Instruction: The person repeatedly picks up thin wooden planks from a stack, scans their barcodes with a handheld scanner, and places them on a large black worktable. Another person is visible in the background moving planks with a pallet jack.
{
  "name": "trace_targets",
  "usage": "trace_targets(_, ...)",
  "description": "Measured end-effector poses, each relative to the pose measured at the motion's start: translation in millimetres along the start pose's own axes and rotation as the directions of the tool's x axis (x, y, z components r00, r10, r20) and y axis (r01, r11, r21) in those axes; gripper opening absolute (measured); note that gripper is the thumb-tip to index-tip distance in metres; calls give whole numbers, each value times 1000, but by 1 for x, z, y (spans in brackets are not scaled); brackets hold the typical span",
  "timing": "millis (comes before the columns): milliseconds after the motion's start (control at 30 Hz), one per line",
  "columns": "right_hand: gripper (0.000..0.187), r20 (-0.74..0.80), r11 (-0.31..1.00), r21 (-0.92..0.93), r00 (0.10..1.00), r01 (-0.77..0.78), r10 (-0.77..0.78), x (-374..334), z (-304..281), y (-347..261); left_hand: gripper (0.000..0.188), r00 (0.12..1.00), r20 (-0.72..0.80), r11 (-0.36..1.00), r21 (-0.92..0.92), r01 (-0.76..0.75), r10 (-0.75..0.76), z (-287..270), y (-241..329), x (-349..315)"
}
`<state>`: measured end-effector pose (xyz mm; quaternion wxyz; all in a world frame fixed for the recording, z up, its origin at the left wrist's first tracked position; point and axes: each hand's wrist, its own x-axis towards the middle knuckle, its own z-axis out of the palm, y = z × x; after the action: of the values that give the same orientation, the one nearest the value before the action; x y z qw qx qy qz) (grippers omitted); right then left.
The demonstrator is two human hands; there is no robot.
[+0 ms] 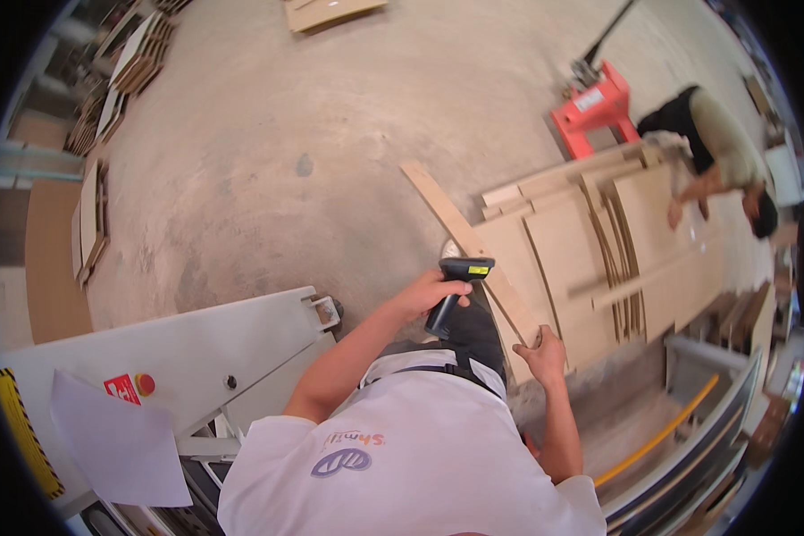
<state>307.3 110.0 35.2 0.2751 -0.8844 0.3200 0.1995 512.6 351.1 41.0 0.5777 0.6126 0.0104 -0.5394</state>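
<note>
In my left hand is a black handheld barcode scanner with a yellow label on its head, my fingers wrapped round its grip. My right hand pinches the near end of a long narrow wooden board. That board slants away to the far left, over the edge of a low stack of flat panels. The scanner is just above the board's middle; whether the two touch, I cannot tell.
Across the stack a person bends over the panels, hands down on them. A red pallet jack stands behind it. To my left is a white machine with a hanging paper sheet. A yellow bar runs at the lower right; panels lean far left.
</note>
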Motion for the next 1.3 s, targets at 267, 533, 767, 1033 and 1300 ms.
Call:
trace_targets(267,59,135,931,-342,974,-126,182,254,10,-78,47,626,-779,806,343,482,-43,-260,-128,44)
trace_targets(533,58,230,889,-444,945,-110,232,443,4,-198,40,175,-740,723,-528,446,-649,-334,-153,-60)
trace_targets(767,65,213,903,-367,925,-222,314,542,10,-353,48,467,-771,895,-301,330,-432,-456,-123,61)
trace_targets(1033,57,123,929,-332,970,-160,211,671,-1,-530,52,458,-889,949,139,281,-5,-729,207,191)
trace_targets(1300,59,149,958,-288,987,-13,58,857,23,-713,45,306,-952,1000,-26,-10,-21,-853,314,222)
